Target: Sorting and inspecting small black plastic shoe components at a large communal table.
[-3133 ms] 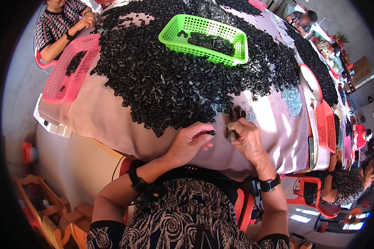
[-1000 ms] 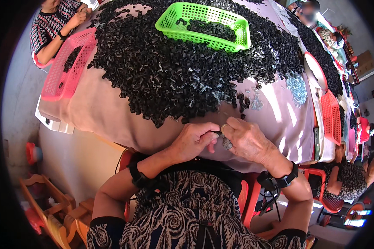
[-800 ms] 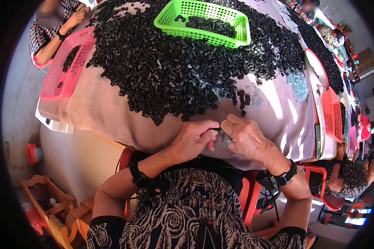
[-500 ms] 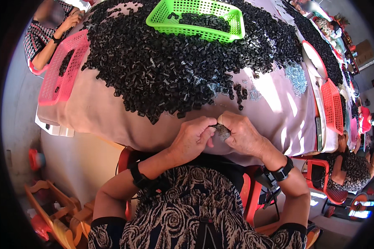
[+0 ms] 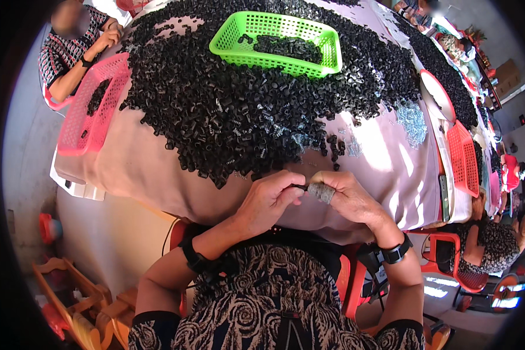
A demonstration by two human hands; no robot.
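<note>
My left hand pinches a small black plastic part between thumb and fingertips, in front of the pile's near edge. Close beside it, my right hand is closed at the part's other side, with a grey wrap around one finger. Whatever its fingertips grip is too small or hidden to make out. Beyond both hands spreads a big heap of small black plastic parts, with thin metal springs scattered over it.
A green basket holding black parts stands on the heap. A pink basket is at the left, near another person's hand. To the right lie a pile of springs, a round white tray with a red rim and a red basket.
Both hands sit slightly lower in the picture, as the baskets and heap also do. My hands have drawn slightly apart, showing more of the black part and the grey finger wrap.
</note>
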